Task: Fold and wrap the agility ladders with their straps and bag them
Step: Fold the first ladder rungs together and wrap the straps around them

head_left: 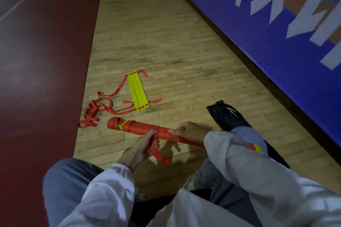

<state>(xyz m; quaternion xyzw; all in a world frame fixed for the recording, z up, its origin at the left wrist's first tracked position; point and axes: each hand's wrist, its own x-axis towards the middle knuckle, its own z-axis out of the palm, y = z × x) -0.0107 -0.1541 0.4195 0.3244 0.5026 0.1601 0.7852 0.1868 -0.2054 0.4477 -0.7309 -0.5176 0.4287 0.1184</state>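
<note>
1. Wrapping is nearly finished on one ladder: the left hand (143,145) is clenched on the free strap tail (160,155), which hangs below it, while the right hand (188,132) grasps the wrapped bundle (140,128) and holds it just above the floor.
2. Slack is the main risk. If the left hand eases its pull, the outer turns near it could loosen and the whole spiral could unwind toward the far end.
3. Slipping is a second risk: the bundle is held only near its right part, so the long free end beyond the left hand could sag or twist as the tail is tucked.
4. Ahead of the left hand, well apart, lies the second ladder (138,91), its yellow rungs stacked but its loose straps (93,111) tangled; those could knot further if dragged.
5. Beyond the right hand, a dark bag (224,114) lies flat, partly under the person's knee.
6. The wooden floor (166,33) is worn plank, bordered by a dark red court surface (36,61) on the left and a blue padded banner (258,14) on the right.
</note>
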